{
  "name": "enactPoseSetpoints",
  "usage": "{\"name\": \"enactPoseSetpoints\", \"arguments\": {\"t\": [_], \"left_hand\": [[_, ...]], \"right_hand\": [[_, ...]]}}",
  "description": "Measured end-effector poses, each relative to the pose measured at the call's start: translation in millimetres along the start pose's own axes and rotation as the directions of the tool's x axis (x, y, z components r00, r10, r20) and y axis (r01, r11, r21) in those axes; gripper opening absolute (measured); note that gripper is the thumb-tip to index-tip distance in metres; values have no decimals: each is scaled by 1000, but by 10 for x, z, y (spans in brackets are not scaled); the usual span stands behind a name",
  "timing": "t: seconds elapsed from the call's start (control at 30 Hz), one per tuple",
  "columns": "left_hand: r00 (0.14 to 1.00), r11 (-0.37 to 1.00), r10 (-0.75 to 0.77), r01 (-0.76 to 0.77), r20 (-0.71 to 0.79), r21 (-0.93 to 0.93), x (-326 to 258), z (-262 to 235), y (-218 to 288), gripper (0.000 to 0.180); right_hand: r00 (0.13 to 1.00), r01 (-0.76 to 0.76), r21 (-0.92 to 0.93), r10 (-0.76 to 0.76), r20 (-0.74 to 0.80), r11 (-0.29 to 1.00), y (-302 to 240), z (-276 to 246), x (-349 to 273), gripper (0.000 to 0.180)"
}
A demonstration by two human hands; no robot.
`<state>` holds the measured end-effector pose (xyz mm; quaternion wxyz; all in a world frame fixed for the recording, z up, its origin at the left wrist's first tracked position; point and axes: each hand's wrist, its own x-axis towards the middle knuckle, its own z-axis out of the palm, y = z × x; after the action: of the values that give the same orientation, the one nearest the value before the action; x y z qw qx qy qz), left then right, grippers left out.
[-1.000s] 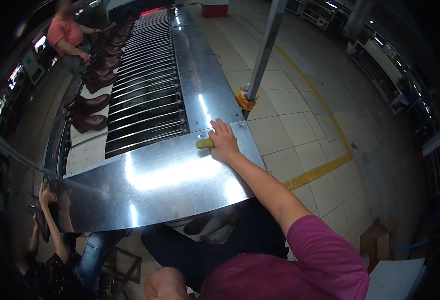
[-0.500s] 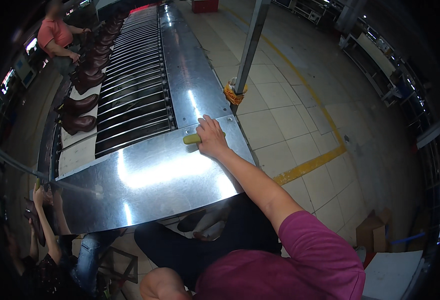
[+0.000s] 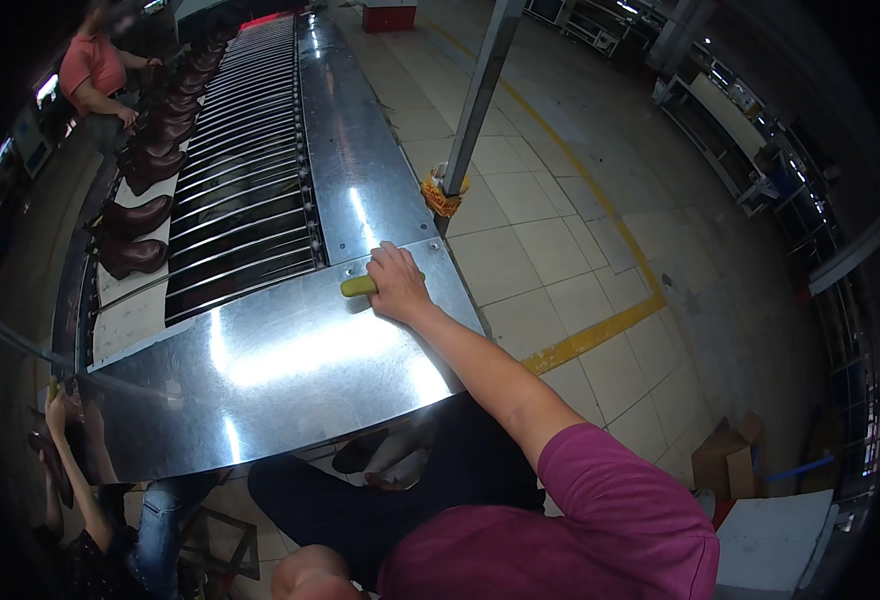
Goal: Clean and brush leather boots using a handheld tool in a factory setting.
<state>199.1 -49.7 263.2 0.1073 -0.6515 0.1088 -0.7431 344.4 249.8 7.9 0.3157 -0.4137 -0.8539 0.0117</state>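
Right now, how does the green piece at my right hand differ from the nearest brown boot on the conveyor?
Colour: the green piece is olive, the boot dark brown. Size: the green piece looks slimmer than the boot. Cover: your right hand partly hides the green piece; the boot is clear of that hand, sitting on a pale strip. Both show a rounded end.

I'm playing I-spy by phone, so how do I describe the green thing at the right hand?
Find the wide, shiny metal panel in the middle. Near its far right corner is the right hand, with a blunt olive-green stub poking out on its left. Nothing else on that panel is green.
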Motion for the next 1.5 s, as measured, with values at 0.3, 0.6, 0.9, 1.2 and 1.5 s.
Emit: {"name": "enactPoseSetpoints", "arguments": {"t": [0.3,0.6,0.9,1.2,1.5], "left_hand": [[600,644,-765,725,234,245,-291,16,-111,36],[690,773,-633,549,351,317,-472,-181,-383,18],[-121,-291,-858,916,-500,277,-2241,-2169,-1076,25],[-187,-433,-586,895,-789,109,-2753,-4212,-1945,28],[163,-424,-508,807,-846,410,-3547,-6039,-3033,74]], "right_hand": [[999,-14,-34,12,-33,999,105,-42,-86,22],[984,-75,-64,85,160,995,-8,147,43,30],[998,-2,6,1,64,1000,-21,138,16,29],[998,31,-41,-29,49,999,-34,132,134,22],[969,81,-9,-76,234,997,-60,85,377,32]]}}
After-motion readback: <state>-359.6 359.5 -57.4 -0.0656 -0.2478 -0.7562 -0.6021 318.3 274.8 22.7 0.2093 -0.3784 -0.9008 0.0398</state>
